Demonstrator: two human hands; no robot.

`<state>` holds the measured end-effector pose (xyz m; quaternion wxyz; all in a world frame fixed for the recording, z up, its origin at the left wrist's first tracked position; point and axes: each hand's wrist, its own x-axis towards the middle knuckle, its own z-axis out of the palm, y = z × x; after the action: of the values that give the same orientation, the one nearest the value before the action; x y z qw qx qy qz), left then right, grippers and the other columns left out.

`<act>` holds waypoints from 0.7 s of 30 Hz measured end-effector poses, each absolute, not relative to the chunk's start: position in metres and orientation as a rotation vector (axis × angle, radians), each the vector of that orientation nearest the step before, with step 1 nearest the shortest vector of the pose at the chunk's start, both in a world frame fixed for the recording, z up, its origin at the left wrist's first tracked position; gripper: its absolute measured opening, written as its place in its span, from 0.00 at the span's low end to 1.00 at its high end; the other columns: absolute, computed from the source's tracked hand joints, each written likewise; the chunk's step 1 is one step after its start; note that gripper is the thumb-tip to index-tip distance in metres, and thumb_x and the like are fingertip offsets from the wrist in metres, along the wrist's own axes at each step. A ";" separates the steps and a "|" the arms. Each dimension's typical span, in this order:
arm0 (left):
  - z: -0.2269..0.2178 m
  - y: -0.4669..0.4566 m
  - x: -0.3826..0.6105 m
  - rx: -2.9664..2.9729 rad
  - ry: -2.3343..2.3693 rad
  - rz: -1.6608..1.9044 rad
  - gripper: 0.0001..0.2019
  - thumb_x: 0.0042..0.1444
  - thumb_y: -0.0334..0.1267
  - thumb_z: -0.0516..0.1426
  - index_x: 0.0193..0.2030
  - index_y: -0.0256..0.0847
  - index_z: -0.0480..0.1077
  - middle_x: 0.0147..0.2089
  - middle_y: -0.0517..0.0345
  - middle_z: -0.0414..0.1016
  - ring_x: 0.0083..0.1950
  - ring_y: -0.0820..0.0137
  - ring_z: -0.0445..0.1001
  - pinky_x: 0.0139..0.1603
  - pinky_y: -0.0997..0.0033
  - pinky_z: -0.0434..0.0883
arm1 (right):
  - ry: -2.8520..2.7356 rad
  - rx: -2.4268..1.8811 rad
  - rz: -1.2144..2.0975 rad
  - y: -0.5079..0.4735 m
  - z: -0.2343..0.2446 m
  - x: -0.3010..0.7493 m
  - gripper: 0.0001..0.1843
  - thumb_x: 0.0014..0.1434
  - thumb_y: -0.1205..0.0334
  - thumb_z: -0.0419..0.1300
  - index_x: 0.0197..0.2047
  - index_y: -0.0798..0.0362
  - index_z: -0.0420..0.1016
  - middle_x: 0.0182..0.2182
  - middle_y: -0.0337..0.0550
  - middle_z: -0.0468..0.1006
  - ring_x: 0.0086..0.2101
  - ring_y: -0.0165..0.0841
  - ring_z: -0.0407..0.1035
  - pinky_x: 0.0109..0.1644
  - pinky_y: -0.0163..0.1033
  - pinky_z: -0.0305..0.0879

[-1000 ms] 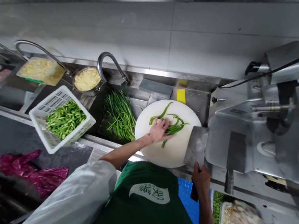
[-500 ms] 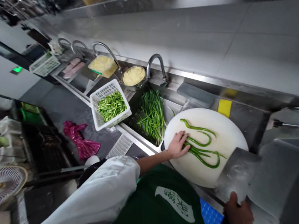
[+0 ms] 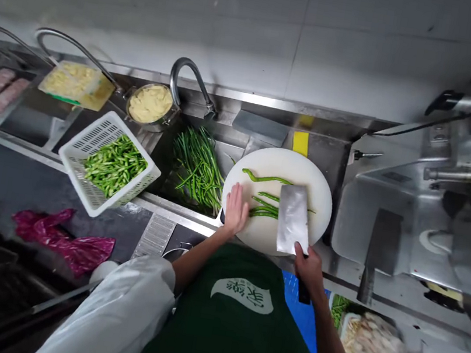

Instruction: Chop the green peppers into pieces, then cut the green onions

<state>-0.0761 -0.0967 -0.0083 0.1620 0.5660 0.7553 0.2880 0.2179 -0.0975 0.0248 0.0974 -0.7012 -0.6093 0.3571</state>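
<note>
A round white cutting board lies in front of me with long green peppers on it. One curved pepper lies apart toward the far side. My left hand is open at the board's left edge, fingers stretched out, close to the peppers' left ends. A black handle is gripped in my right hand; it belongs to a cleaver. The broad blade is over the peppers and hides their right part. Whether it touches them I cannot tell.
Left of the board, a sink holds long green vegetables. A white basket of cut green pieces stands beside it. Farther off are a pot of pale slices and a faucet. A second cleaver lies at right.
My view has turned right. The cleaver has moved left from beside the board to over the peppers. My left hand has drawn back from the peppers to the board's left edge.
</note>
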 end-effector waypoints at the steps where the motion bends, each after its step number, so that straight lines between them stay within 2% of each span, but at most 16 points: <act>1: -0.010 -0.093 -0.071 1.707 2.096 0.744 0.31 0.73 0.46 0.39 0.78 0.38 0.39 0.80 0.44 0.39 0.81 0.58 0.37 0.78 0.46 0.43 | -1.790 -2.012 1.112 -0.097 0.023 0.211 0.38 0.60 0.26 0.45 0.32 0.53 0.75 0.23 0.50 0.76 0.29 0.41 0.71 0.37 0.42 0.67; 4: -0.015 -0.068 -0.061 1.878 1.951 0.669 0.27 0.73 0.43 0.40 0.75 0.37 0.53 0.76 0.43 0.53 0.77 0.56 0.49 0.75 0.47 0.51 | -1.712 -1.917 1.143 -0.095 0.018 0.206 0.37 0.58 0.24 0.47 0.29 0.52 0.72 0.20 0.48 0.75 0.27 0.40 0.71 0.36 0.42 0.66; 7: -0.017 -0.039 -0.067 1.936 1.849 0.657 0.22 0.71 0.40 0.44 0.64 0.39 0.70 0.63 0.45 0.71 0.66 0.55 0.64 0.69 0.48 0.60 | -1.641 -1.944 1.151 -0.095 0.017 0.217 0.34 0.58 0.25 0.50 0.28 0.50 0.71 0.17 0.45 0.72 0.25 0.39 0.70 0.32 0.41 0.65; 9: -0.017 -0.032 -0.078 1.961 1.781 0.614 0.18 0.69 0.39 0.48 0.56 0.40 0.76 0.55 0.47 0.75 0.59 0.55 0.67 0.65 0.48 0.63 | -1.617 -1.959 1.225 -0.097 0.018 0.224 0.33 0.58 0.27 0.51 0.27 0.50 0.71 0.15 0.42 0.70 0.23 0.38 0.68 0.30 0.40 0.65; 11: -0.016 -0.038 -0.088 1.972 1.728 0.599 0.17 0.68 0.38 0.49 0.52 0.40 0.77 0.53 0.47 0.76 0.57 0.57 0.69 0.64 0.50 0.64 | -1.620 -1.951 1.293 -0.100 0.019 0.225 0.32 0.58 0.29 0.53 0.28 0.51 0.72 0.15 0.41 0.69 0.22 0.37 0.68 0.28 0.39 0.64; 13: -0.015 -0.052 -0.093 1.965 1.721 0.637 0.18 0.70 0.40 0.48 0.54 0.40 0.76 0.56 0.46 0.75 0.60 0.58 0.69 0.65 0.52 0.64 | -1.650 -1.922 1.340 -0.101 0.018 0.221 0.31 0.59 0.31 0.54 0.30 0.52 0.75 0.15 0.41 0.70 0.22 0.38 0.69 0.28 0.39 0.64; 15: -0.015 -0.069 -0.089 1.951 1.790 0.673 0.21 0.72 0.43 0.45 0.62 0.39 0.71 0.64 0.44 0.70 0.67 0.60 0.65 0.69 0.53 0.63 | -1.696 -1.883 1.360 -0.101 0.014 0.213 0.30 0.59 0.33 0.54 0.32 0.54 0.77 0.16 0.42 0.72 0.25 0.39 0.71 0.30 0.38 0.65; 18: -0.016 -0.087 -0.071 1.990 1.950 0.586 0.30 0.73 0.49 0.42 0.74 0.33 0.55 0.76 0.40 0.53 0.77 0.58 0.50 0.75 0.50 0.54 | -1.771 -1.847 1.338 -0.099 0.006 0.203 0.30 0.60 0.35 0.53 0.34 0.56 0.79 0.21 0.46 0.76 0.30 0.41 0.73 0.34 0.39 0.66; 21: -0.019 -0.090 -0.051 2.036 2.071 0.401 0.36 0.72 0.53 0.42 0.77 0.29 0.43 0.79 0.38 0.43 0.80 0.55 0.40 0.77 0.44 0.45 | -1.835 -1.855 1.281 -0.097 0.000 0.201 0.31 0.60 0.36 0.52 0.37 0.57 0.80 0.27 0.51 0.81 0.34 0.43 0.75 0.38 0.41 0.67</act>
<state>-0.0506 -0.0896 -0.0186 0.1046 0.6907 0.7025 0.1360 0.2013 -0.0973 0.0001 0.1172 -0.6339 -0.6269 0.4376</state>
